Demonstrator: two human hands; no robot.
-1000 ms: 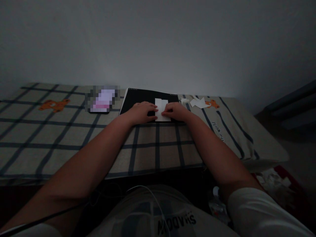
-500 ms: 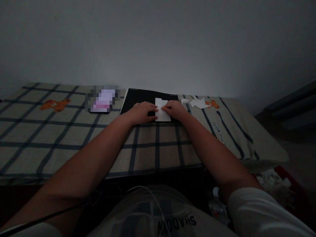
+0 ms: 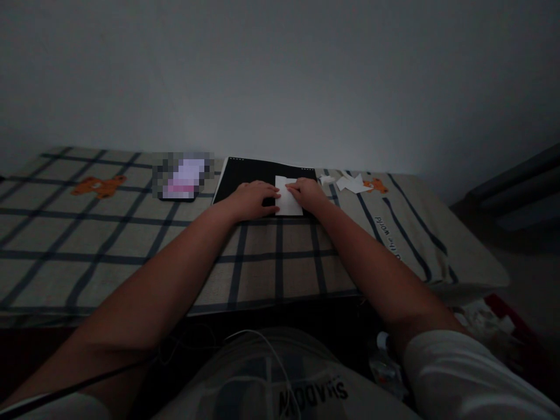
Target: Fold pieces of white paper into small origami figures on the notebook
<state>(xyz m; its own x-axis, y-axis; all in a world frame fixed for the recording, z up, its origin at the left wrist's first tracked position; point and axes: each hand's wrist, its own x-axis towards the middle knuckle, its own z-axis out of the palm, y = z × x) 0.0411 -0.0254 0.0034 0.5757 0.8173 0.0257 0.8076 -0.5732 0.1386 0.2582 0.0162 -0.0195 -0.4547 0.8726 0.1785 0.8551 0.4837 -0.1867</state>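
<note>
A small folded piece of white paper (image 3: pixel 289 204) lies on a black spiral-bound notebook (image 3: pixel 245 170), near its front edge. My left hand (image 3: pixel 255 199) rests flat on the notebook, thumb apart from the fingers, its fingertips touching the paper's left edge. From the right, my right hand (image 3: pixel 310 193) has its fingers pressed together on the upper part of the paper. The fingers cover part of the paper, so its folds show only in part.
A phone (image 3: pixel 186 178) with a lit, blurred screen lies left of the notebook on the checked cloth (image 3: pixel 131 233). White paper pieces (image 3: pixel 352 184) lie to the right. A wall (image 3: pixel 280 76) stands behind. Below the edge are a plastic bottle (image 3: pixel 385 361) and a white cable (image 3: pixel 262 338).
My right fingers have slid slightly up the paper, away from me. The paper's raised top-left part now stands a little lower. My left hand has stayed in place.
</note>
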